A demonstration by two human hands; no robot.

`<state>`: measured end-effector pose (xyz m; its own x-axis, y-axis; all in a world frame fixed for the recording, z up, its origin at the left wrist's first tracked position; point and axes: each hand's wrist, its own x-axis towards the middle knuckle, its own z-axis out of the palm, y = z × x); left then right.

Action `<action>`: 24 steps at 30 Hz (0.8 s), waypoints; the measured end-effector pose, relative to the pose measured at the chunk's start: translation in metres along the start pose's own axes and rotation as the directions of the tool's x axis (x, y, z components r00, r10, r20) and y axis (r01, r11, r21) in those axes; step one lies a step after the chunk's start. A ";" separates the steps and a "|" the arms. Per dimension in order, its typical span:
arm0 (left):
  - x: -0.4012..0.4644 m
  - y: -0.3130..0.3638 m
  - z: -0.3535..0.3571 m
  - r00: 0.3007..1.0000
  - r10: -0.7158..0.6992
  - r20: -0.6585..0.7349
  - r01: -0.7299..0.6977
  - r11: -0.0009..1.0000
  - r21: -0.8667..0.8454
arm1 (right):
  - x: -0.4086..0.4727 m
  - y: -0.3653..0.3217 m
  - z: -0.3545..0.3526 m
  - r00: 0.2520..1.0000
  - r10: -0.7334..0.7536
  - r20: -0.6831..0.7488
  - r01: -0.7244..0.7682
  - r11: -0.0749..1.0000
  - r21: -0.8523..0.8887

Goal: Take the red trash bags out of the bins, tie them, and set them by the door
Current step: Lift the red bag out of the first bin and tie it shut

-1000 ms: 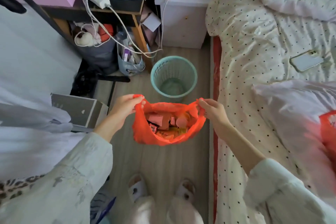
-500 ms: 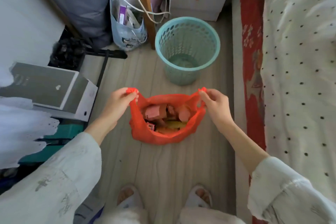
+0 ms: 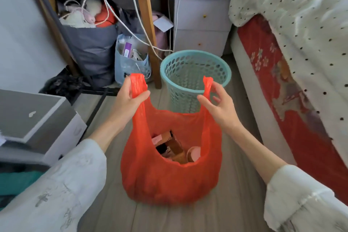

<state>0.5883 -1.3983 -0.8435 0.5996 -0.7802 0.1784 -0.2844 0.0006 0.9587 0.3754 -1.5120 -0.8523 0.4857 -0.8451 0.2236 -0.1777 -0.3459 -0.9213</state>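
1. Red trash bag point(image 3: 169, 179) is out of the bin, held up by its two handles above the wooden floor point(image 3: 235, 203); whether its bottom touches the floor, cannot tell.
2. Left hand point(image 3: 128, 100) closed around the left handle, fingers wrapped, handle end sticking up above the fist.
3. Right hand point(image 3: 219, 107) pinches the right handle between thumb and forefinger; other fingers spread loose.
4. Bag mouth gapes open: packaging and a pinkish round cup point(image 3: 194, 153) show inside.
5. Teal perforated bin point(image 3: 194, 79) stands upright just behind the bag, no liner visible.
6. Bed point(image 3: 301, 62) with polka-dot sheet at right; grey-topped box point(image 3: 35, 118) at left.
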 end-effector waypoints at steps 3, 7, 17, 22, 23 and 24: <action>-0.010 -0.014 0.001 0.998 0.040 0.040 -0.039 0.999 -0.022 | -0.012 0.016 0.001 0.992 -0.108 0.062 0.112 0.991 -0.072; -0.028 -0.023 0.004 0.997 0.062 0.045 -0.059 0.997 -0.058 | -0.029 0.033 0.002 0.999 -0.049 -0.016 0.048 0.996 -0.071; -0.043 -0.028 -0.004 0.996 -0.011 -0.086 -0.003 0.986 -0.165 | -0.042 0.063 -0.019 0.991 0.101 0.087 -0.025 0.783 -0.622; -0.050 -0.030 -0.004 0.991 0.001 -0.135 -0.027 0.982 -0.188 | -0.054 0.064 -0.003 0.984 0.180 -0.010 -0.177 0.950 -0.256; -0.053 -0.033 -0.005 0.992 -0.005 -0.129 -0.020 0.981 -0.191 | -0.053 0.061 0.001 0.975 0.221 -0.039 -0.224 0.962 -0.153; -0.057 -0.036 -0.008 0.993 -0.022 -0.120 -0.002 0.981 -0.196 | -0.053 0.059 0.005 0.964 0.258 -0.057 -0.262 0.961 -0.089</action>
<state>0.5704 -1.3493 -0.8868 0.6913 -0.6992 0.1826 -0.1335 0.1248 0.9832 0.3438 -1.4856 -0.9196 0.3735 -0.9276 -0.0037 -0.3739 -0.1469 -0.9158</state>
